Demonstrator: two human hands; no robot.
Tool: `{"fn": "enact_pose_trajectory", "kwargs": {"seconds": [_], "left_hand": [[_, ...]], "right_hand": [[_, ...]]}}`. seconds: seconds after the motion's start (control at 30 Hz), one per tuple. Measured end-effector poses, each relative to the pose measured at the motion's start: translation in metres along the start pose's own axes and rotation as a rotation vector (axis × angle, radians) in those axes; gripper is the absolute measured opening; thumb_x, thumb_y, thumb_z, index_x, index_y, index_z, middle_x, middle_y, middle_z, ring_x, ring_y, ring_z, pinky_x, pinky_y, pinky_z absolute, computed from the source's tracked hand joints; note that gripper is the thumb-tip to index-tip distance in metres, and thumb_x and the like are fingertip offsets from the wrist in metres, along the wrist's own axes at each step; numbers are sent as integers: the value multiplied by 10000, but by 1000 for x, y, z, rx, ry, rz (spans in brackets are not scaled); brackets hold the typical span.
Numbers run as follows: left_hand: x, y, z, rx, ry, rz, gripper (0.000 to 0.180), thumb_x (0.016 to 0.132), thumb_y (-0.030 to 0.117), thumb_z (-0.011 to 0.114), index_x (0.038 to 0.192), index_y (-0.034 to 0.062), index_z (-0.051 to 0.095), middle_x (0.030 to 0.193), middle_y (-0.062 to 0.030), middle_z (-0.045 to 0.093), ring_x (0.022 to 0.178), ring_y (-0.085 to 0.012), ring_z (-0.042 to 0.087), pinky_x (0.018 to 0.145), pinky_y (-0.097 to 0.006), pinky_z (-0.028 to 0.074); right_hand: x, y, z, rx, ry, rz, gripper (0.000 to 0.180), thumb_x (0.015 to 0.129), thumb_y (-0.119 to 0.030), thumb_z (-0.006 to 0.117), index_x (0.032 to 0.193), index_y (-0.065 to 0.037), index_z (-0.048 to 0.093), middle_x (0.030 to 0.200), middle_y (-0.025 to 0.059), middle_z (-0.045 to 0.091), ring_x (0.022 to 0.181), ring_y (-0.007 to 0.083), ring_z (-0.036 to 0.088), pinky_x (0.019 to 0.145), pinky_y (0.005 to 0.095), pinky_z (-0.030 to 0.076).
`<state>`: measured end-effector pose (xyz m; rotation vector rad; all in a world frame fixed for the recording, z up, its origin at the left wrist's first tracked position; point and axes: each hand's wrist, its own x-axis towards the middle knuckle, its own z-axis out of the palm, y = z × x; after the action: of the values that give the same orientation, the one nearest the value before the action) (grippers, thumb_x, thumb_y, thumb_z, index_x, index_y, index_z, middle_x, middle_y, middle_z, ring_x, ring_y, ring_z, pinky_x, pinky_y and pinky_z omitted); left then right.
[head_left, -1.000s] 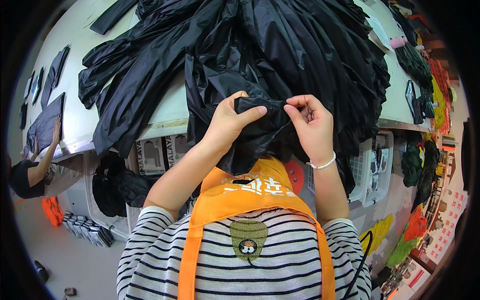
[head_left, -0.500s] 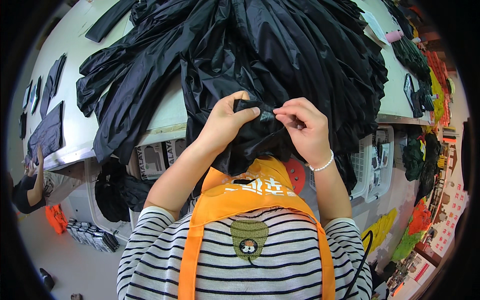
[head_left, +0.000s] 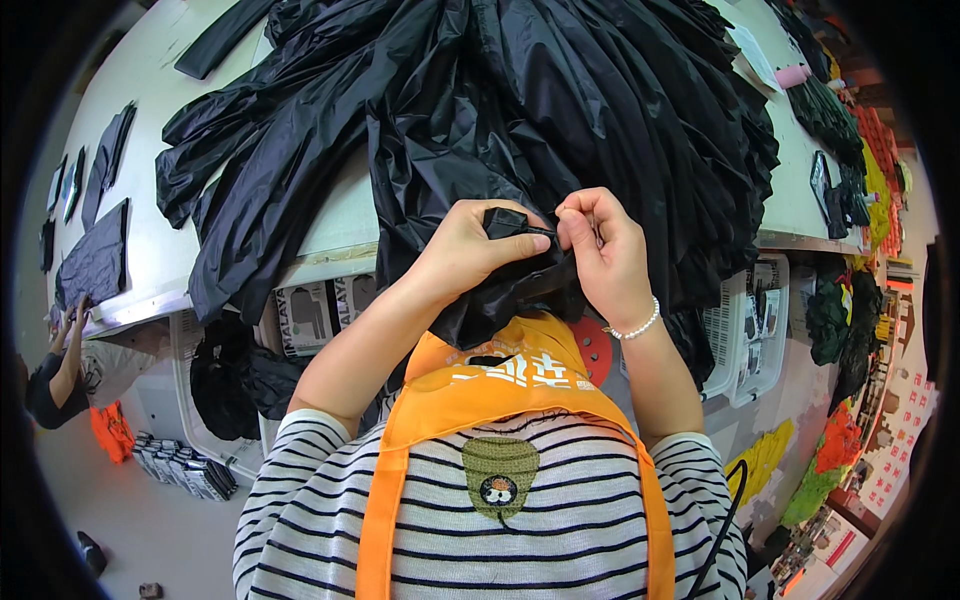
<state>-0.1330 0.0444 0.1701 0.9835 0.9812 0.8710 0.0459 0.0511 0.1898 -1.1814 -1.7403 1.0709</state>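
At the far left a co-worker's hands (head_left: 74, 318) are at the near edge of a dark folded piece (head_left: 93, 258) on the pale bench (head_left: 140, 200). Below the bench, a black bundle (head_left: 222, 385) sits in a white bin (head_left: 183, 380). A heap of black garments (head_left: 610, 110) spreads across the middle, part of it, a black cloth (head_left: 490, 310), hanging over the front edge toward the orange apron (head_left: 440, 400). The left hand (head_left: 462, 250) has its fingers closed on a bunched fold of this cloth, thumb on top. Just beside it, the right hand (head_left: 612, 260) has thumb and forefinger drawn nearly together; whether they grip the fold I cannot tell. A pearly bracelet (head_left: 640, 326) rings that wrist. Farther right stands a white crate (head_left: 733, 330).
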Motion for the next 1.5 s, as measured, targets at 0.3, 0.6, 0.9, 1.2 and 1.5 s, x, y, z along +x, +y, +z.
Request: {"fn": "enact_pose_trajectory", "kwargs": {"seconds": [0.3, 0.6, 0.9, 1.2, 1.5], "left_hand": [[-1, 1, 5, 171, 171, 163, 138, 766, 105, 699, 823, -16, 664, 753, -13, 642, 718, -67, 569, 706, -211, 458], [1, -1, 8, 337, 169, 272, 172, 743, 96, 697, 832, -43, 650, 803, -46, 655, 765, -87, 582, 758, -226, 458], [-1, -1, 9, 255, 160, 292, 167, 730, 57, 697, 857, -43, 656, 836, -54, 661, 796, -103, 598, 790, -238, 460], [-8, 2, 6, 359, 150, 505, 220, 669, -74, 694, 872, -8, 641, 946, -71, 649, 854, -154, 614, 781, -259, 471], [-6, -7, -5, 725, 339, 1106, 320, 510, -95, 699, 771, 49, 582, 793, -79, 639, 694, -222, 603, 636, -289, 457]], "right_hand": [[-10, -14, -24, -118, -155, 158, 166, 892, -131, 600, 978, 1, 548, 848, 97, 593, 745, 170, 582, 704, 271, 475], [-6, -17, -18, -173, -116, 43, 132, 850, -86, 642, 924, 4, 580, 827, 105, 596, 701, 199, 603, 647, 267, 483], [-6, -4, -18, -17, -31, 74, 152, 839, -92, 667, 923, 10, 592, 810, 59, 604, 646, 104, 562, 597, 225, 450], [-6, -7, -16, -215, 109, -221, 149, 721, 79, 683, 827, -18, 641, 763, 35, 582, 588, 92, 535, 528, 193, 412], [-22, -28, -27, -273, -62, -292, 259, 721, 22, 710, 962, -26, 629, 880, 56, 564, 668, 104, 574, 576, 209, 442]]}}
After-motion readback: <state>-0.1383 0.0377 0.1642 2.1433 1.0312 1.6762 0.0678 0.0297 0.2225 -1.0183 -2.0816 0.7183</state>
